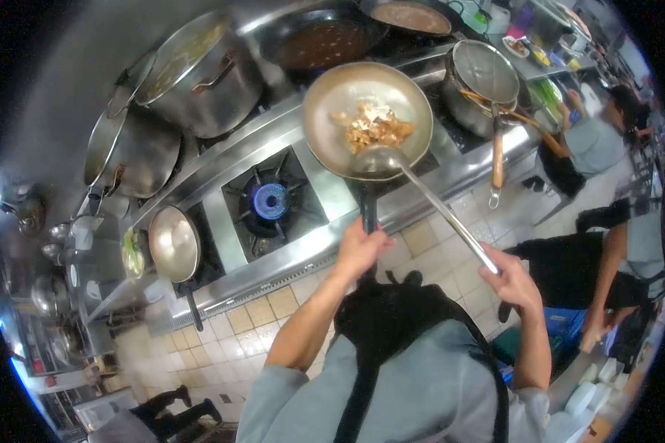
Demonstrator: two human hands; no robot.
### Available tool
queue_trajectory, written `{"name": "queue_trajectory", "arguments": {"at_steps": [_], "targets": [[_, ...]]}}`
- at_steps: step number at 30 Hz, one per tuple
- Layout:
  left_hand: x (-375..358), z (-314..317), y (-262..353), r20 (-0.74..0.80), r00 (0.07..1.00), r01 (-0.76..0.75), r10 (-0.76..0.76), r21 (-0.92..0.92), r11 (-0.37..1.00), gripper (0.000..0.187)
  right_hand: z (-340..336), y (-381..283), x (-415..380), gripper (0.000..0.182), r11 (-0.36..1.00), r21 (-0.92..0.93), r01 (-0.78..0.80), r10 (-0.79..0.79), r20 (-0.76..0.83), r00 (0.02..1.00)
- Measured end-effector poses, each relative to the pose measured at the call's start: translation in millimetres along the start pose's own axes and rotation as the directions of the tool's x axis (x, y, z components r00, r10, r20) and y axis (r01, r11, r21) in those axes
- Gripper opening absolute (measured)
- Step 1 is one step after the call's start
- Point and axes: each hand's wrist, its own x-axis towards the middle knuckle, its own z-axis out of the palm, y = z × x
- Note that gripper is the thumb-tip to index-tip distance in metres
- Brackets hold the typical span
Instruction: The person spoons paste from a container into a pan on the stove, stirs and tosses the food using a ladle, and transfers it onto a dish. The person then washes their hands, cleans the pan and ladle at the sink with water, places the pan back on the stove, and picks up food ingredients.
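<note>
My left hand (362, 249) is closed around the black handle of a frying pan (321, 125), which is over the right part of the stove. Brown chopped food with a whitish patch (377, 125) lies in the middle of the pan. In my right hand (511, 278) is the end of a long metal ladle (447, 210). Its bowl is in the pan, at the edge nearest me, against the food. Left of the pan a gas burner (271, 201) burns with a blue flame and has nothing on it.
Two large stockpots (222, 92) (144, 159) stand at the back left. A second frying pan (174, 244) is on the left, its handle sticking out over the front edge. A strainer (485, 71) rests on a pot at right. Co-workers (598, 144) (613, 273) stand to the right.
</note>
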Motion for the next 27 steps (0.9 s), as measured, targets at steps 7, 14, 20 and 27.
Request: {"name": "queue_trajectory", "arguments": {"at_steps": [7, 14, 20, 27], "targets": [[-20.5, 0.2, -34.0, 0.023, 1.0, -0.023, 0.021, 0.097, 0.995, 0.019, 16.3, -8.9, 26.6, 0.049, 0.977, -0.019, 0.214, -0.212, -0.248, 0.945], [8.6, 1.3, -1.0, 0.002, 1.0, 0.002, -0.002, 0.02, 1.0, 0.018, 4.6, 11.0, 7.8, 0.049, 0.984, -0.013, 0.18, -0.18, -0.086, 0.98], [-10.7, 4.3, -34.7, 0.056, 0.997, -0.056, 0.055, 0.008, 0.998, 0.019, 22.1, 9.8, 34.5, 0.05, 0.963, -0.093, 0.255, -0.271, -0.271, 0.924], [9.3, 7.2, 0.7, 0.046, 0.998, -0.047, 0.048, -0.022, 0.999, 0.015, 11.0, 18.9, 4.9, 0.047, 0.961, 0.006, 0.277, -0.273, -0.151, 0.95]]}}
